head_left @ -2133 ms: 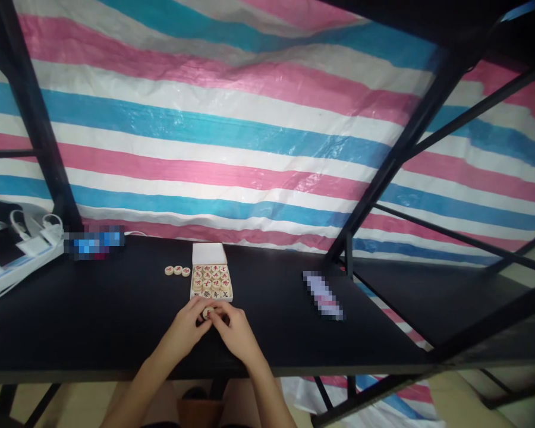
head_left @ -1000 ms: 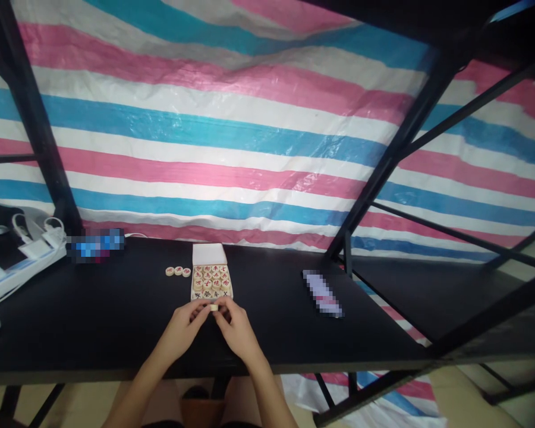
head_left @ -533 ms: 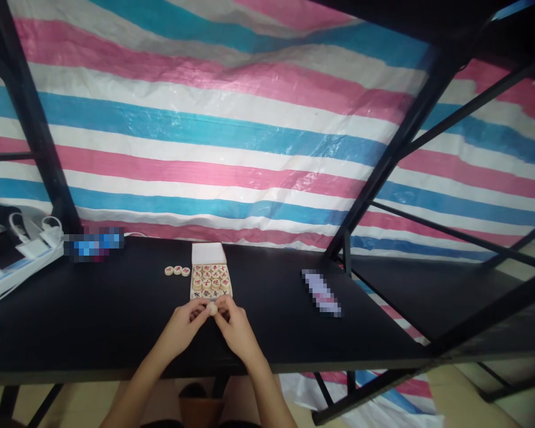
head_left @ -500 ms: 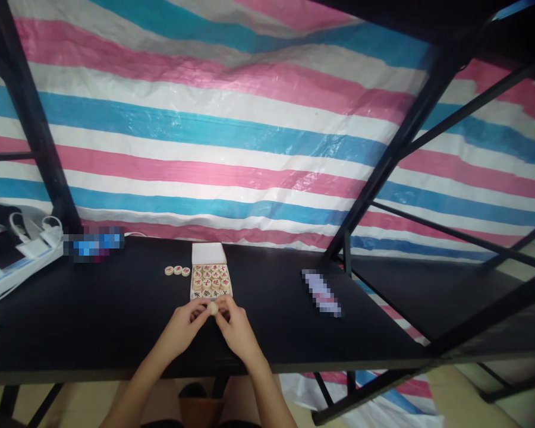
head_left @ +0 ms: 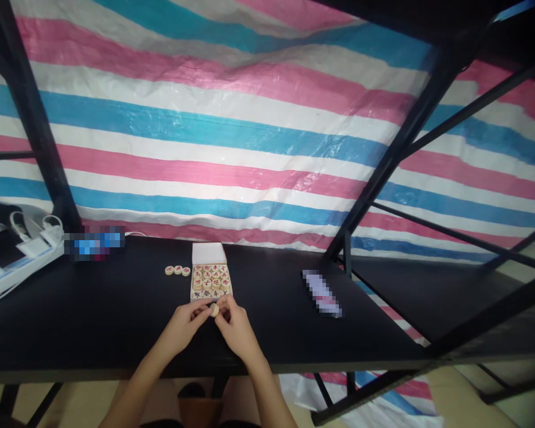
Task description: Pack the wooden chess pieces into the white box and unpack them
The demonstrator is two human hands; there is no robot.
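A small open box [head_left: 211,296] full of round cream game pieces with red and black marks sits on the black table [head_left: 116,315], its lid [head_left: 209,253] lying flat behind it. Just in front of the box, my left hand [head_left: 185,327] and my right hand [head_left: 235,329] meet and pinch one cream piece [head_left: 214,310] between their fingertips, held on edge a little above the table. Three more pieces [head_left: 177,271] lie in a row to the left of the box.
A blurred flat object [head_left: 322,293] lies on the table to the right. A blurred blue item [head_left: 93,243] and a white power strip with plugs [head_left: 22,249] sit at the far left. Black frame posts [head_left: 31,113] and a striped tarp [head_left: 249,119] stand behind.
Both hands have stayed in front of the box. The piece between the fingertips has been turned from lying flat to standing on edge, and lifted slightly.
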